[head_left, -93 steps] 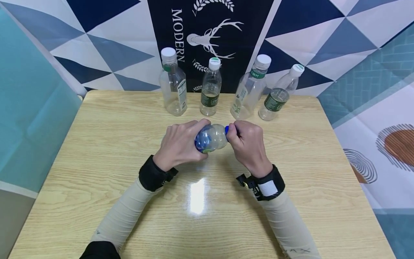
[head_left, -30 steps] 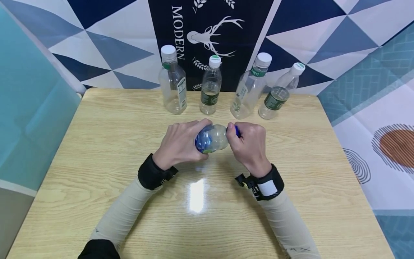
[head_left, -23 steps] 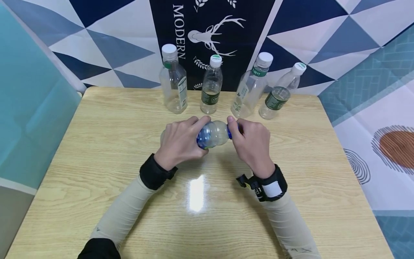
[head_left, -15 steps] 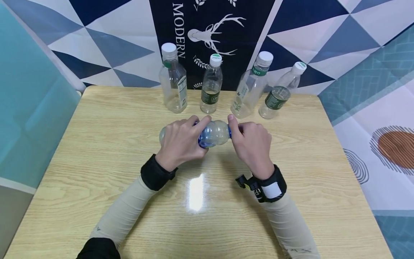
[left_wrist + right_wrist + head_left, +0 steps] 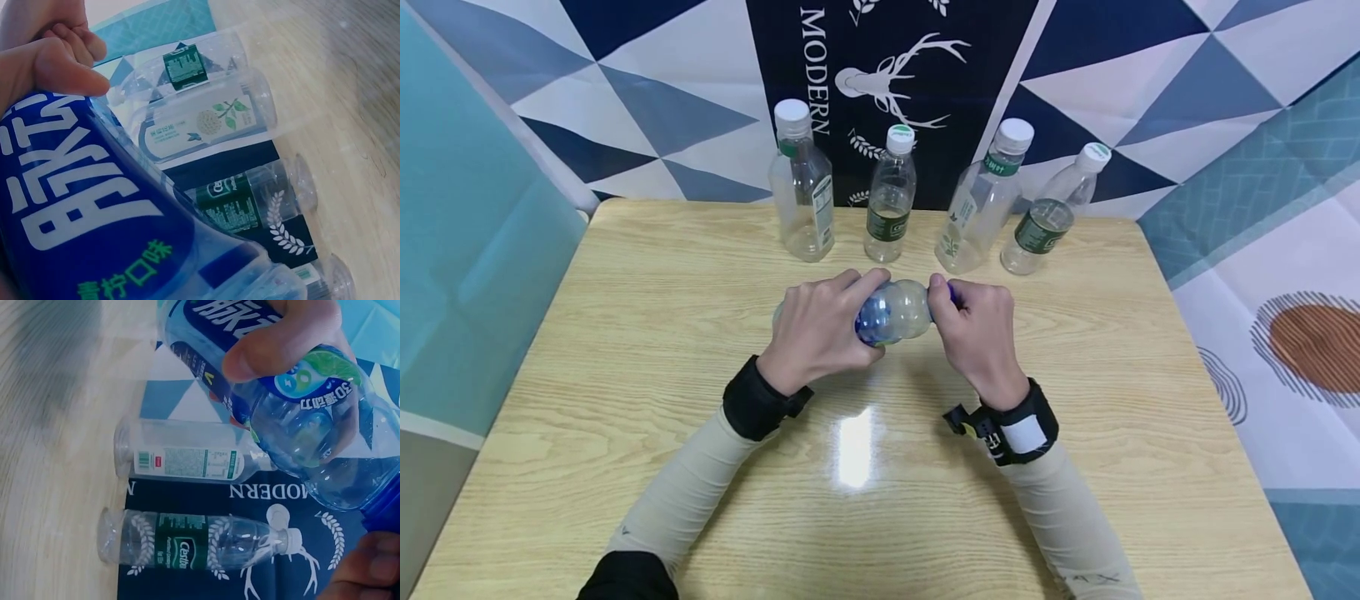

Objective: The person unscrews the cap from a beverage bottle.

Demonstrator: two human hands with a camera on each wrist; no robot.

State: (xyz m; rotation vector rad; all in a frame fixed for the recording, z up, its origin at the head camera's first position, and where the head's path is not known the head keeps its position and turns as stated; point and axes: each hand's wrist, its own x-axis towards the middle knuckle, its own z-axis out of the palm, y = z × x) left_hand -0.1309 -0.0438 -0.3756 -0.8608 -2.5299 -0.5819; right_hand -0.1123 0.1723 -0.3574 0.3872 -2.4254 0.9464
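Note:
A clear plastic drink bottle (image 5: 904, 310) with a blue label lies sideways in my two hands over the table. My left hand (image 5: 822, 327) grips it round the body, with the bottle's base just showing past the knuckles in the head view. My right hand (image 5: 976, 333) holds the neck end, fingers curled round the blue cap (image 5: 386, 503) and thumb along its near side. From the left wrist, the label (image 5: 75, 181) with large white characters fills the lower left. The right wrist view shows the clear shoulder of the bottle between label and cap.
Several capped clear bottles stand along the back of the wooden table (image 5: 625, 400): a large one (image 5: 801, 200), a small green-labelled one (image 5: 889, 212), another large one (image 5: 973, 212) and a second small one (image 5: 1037, 229). A patterned cloth (image 5: 700, 92) rises behind them.
My right hand has turned back and forth at the cap; half a second ago its thumb pointed up, now it is folded lower. The left hand has kept its grip, the bottle shifting slightly.

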